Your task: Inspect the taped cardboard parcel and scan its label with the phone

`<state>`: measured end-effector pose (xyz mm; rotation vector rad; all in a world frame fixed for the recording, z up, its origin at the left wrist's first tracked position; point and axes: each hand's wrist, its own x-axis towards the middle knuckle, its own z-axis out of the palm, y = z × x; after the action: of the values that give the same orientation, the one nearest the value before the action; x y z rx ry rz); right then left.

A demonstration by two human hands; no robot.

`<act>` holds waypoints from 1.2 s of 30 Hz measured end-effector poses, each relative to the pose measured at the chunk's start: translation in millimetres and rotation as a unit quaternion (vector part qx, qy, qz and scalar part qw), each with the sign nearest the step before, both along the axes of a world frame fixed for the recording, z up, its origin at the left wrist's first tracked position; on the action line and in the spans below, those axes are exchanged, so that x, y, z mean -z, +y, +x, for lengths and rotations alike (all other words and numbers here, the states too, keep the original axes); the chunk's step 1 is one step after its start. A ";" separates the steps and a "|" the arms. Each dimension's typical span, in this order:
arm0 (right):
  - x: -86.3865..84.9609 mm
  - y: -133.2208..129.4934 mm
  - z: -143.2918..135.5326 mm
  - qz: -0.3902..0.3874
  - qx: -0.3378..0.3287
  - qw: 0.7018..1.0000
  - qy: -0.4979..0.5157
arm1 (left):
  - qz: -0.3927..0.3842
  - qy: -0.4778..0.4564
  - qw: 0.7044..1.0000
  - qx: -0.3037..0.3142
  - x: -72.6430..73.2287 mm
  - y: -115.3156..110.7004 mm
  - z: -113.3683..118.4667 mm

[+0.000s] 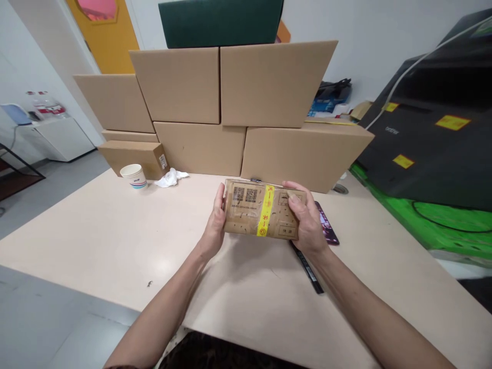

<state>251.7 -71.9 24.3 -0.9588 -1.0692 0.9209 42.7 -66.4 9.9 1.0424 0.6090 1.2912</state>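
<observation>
One taped box (248, 219) is being held above the table (96, 236) by the left hand (213, 229) and right hand (310, 229), the fingers being parted by its thickness around its nine- and three-o'clock ends. One paper cup (136, 178) is being noted near ten o'clock, one phone (327, 226) near three, one black tool (307, 269) near five.

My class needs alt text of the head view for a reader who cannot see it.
A person's left hand and right hand hold a cardboard parcel with a yellow tape strip over a pale table. A phone and long black object lie near the right hand; a paper cup stands farther left, before stacked cardboard boxes.
</observation>
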 end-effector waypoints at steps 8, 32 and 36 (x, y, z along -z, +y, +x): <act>2.7 -8.9 -8.2 0.028 0.006 0.995 -0.091 | 0.069 0.106 0.990 -0.068 -6.7 -3.1 1.0; -0.1 -12.1 0.7 0.101 0.011 0.982 -0.156 | 0.017 0.064 0.989 -0.130 -0.3 5.9 -0.1; 1.1 -5.0 8.1 0.122 0.095 0.982 -0.104 | 0.006 0.120 0.990 -0.076 -4.0 3.2 -2.3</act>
<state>259.8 -76.9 23.2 -0.9456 -1.2133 0.5270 40.5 -63.2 13.8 1.1894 0.8776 1.3109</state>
